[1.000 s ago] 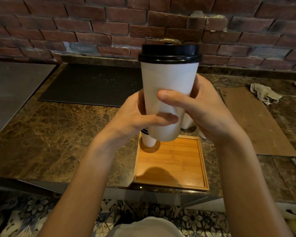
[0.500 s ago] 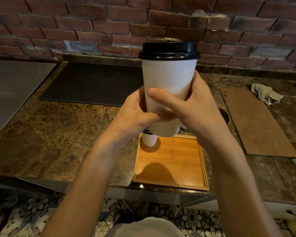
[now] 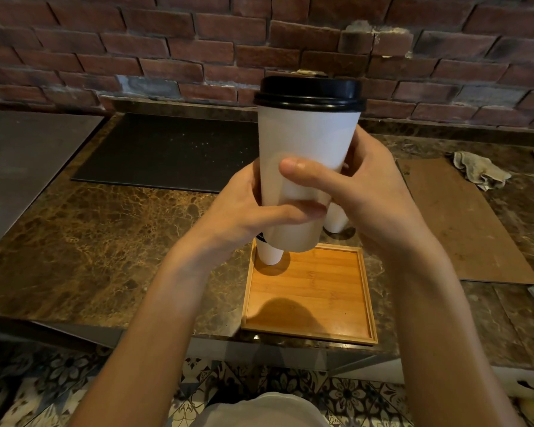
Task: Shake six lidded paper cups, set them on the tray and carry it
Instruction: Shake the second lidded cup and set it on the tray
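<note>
The left hand [image 3: 244,211] and right hand [image 3: 370,195] were both curled round one cup [image 3: 305,143], held upright in the air, equally near each. The tray [image 3: 315,303] lay straight below. I counted three cups: this one, a second cup [image 3: 269,255] in the tray's far left corner, and a third cup [image 3: 336,220] on the counter [image 3: 136,241] just beyond the tray.

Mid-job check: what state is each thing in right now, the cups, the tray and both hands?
White paper cup with black plastic lid: lid on, upright, held in the air.
Left hand: grips that cup low.
Right hand: grips it, thumb across the front.
Square bamboo tray: flat on the marble counter, mostly bare.
Second white cup: standing in the tray's far left corner.
Third white cup: standing on the counter behind the tray.
</note>
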{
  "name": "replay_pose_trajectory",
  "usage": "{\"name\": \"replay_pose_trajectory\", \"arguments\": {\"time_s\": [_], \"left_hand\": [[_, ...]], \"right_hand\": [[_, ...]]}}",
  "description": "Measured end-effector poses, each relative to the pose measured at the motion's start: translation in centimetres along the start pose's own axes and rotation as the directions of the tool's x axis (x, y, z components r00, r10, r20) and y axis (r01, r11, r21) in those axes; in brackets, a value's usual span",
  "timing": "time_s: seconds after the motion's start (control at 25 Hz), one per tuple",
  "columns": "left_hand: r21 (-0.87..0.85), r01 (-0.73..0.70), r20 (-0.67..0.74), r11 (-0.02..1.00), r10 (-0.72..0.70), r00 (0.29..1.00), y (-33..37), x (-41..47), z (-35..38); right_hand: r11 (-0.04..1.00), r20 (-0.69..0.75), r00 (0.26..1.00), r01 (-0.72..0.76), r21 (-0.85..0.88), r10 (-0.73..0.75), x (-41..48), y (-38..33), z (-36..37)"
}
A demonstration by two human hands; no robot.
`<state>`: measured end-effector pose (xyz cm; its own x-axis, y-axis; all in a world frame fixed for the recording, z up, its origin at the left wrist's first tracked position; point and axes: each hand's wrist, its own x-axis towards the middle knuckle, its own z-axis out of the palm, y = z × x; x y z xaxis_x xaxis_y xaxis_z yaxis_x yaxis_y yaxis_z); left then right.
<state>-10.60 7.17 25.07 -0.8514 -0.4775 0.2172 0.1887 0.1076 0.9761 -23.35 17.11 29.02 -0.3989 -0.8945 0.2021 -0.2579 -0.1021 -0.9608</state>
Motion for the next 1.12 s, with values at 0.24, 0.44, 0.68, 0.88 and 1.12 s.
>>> {"name": "replay_pose_trajectory", "arguments": {"time_s": [0.24,0.44,0.68,0.88,1.12], "left_hand": [[-0.025,-0.013,0.034,1.000,0.014,0.999,0.0,-0.2,-0.1],[-0.017,-0.003,-0.024,1.000,0.003,1.000,-0.3,-0.1,0.0],[0.045,-0.003,-0.121,0.999,0.009,0.993,-0.5,0.1,0.3],[0.087,0.024,-0.195,0.996,-0.006,0.981,-0.8,0.3,0.4],[0.082,0.012,-0.166,0.997,0.002,0.986,-0.6,0.3,0.5]], "right_hand": [[0.997,0.075,0.997,-0.007,0.074,0.001,-0.1,0.1,-0.2],[1.000,0.060,0.998,0.002,0.013,-0.003,0.0,0.0,0.1],[0.996,-0.014,1.000,0.011,-0.090,-0.012,0.0,0.0,0.3],[0.992,-0.095,0.995,0.013,-0.122,-0.025,-0.2,0.5,0.8],[0.995,-0.107,0.993,0.039,-0.088,-0.048,0.0,0.4,0.5]]}}
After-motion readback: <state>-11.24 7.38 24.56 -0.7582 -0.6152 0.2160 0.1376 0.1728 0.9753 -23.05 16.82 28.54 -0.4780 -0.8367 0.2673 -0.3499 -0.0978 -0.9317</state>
